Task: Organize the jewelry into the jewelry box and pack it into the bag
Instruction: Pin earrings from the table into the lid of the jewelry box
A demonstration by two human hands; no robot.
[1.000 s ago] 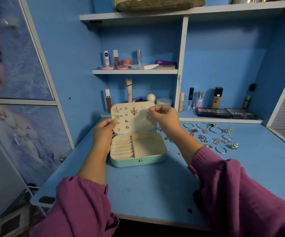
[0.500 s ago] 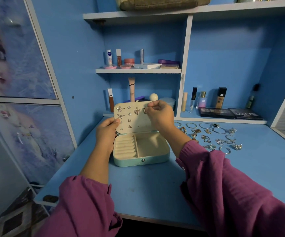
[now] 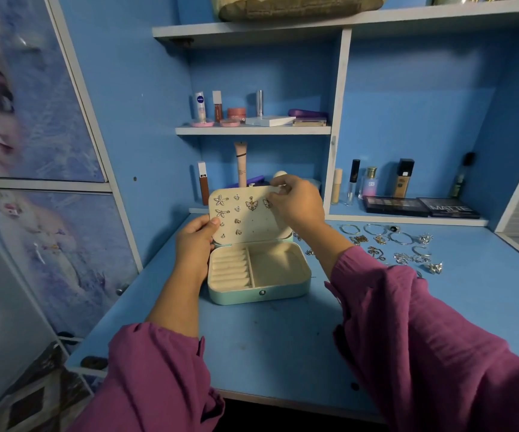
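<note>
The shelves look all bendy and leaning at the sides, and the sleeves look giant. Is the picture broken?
Not broken: in the head view the wide-angle lens bows the shelf edges and cupboard frame outward and swells the near sleeves. The jewelry box at the centre looks least warped. Light is dim and soft, darkest under the top shelf. The loose jewelry looks small and slightly fuzzy.

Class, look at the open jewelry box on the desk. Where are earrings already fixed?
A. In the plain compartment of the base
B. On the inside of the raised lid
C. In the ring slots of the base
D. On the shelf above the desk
B: the earrings sit pinned across the inside of the raised lid, while both base sections of the jewelry box look empty.
</note>
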